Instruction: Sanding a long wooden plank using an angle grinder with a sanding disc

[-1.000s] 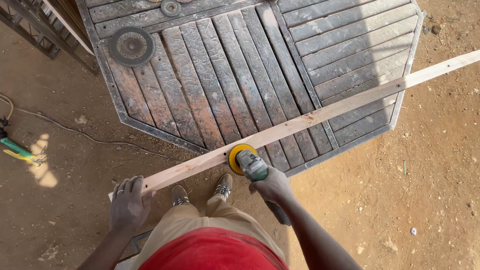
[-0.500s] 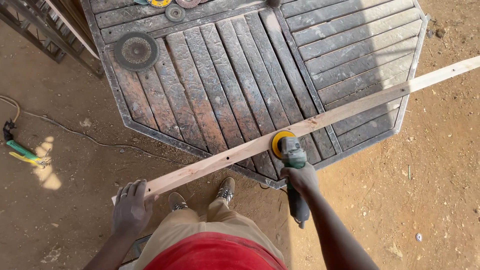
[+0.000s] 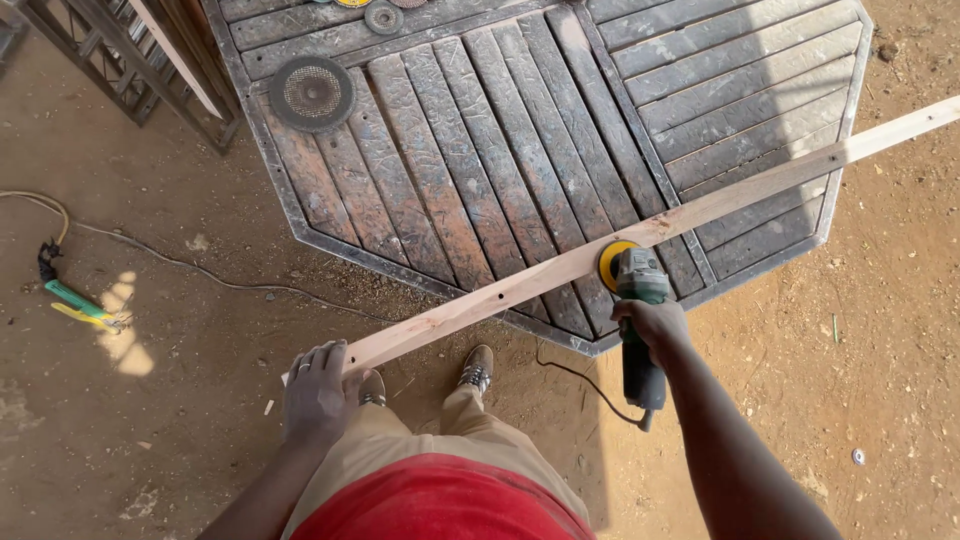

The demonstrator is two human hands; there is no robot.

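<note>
Head view, looking straight down at a person standing on bare dirt in tan trousers and a red top. A long pale wooden strip point(image 3: 640, 235) runs diagonally across the picture, from low near the person's knees up to the far right edge, lying across the near edge of a large dark slatted wooden panel point(image 3: 450, 150) that rests flat on the ground. The left hand point(image 3: 315, 390) is closed over the low near end of the strip, fingers curled over its top, clear of the panel's near edge. The right hand point(image 3: 652, 322) is wrapped tight round the body of a green and grey angle grinder point(image 3: 636, 320), whose yellow disc point(image 3: 612, 262) touches the near side of the strip where the strip crosses the panel's lower border. The grinder's black cable point(image 3: 580, 380) trails on the dirt just off that border. Two shoes point(image 3: 478, 367) stand below the strip, close to the panel's near edge. On the panel's far left corner lies a round grey abrasive disc point(image 3: 312, 93). Well to the left of the panel, a thin cord point(image 3: 180, 265) crosses the dirt towards a green and yellow tool point(image 3: 80, 303).
</note>
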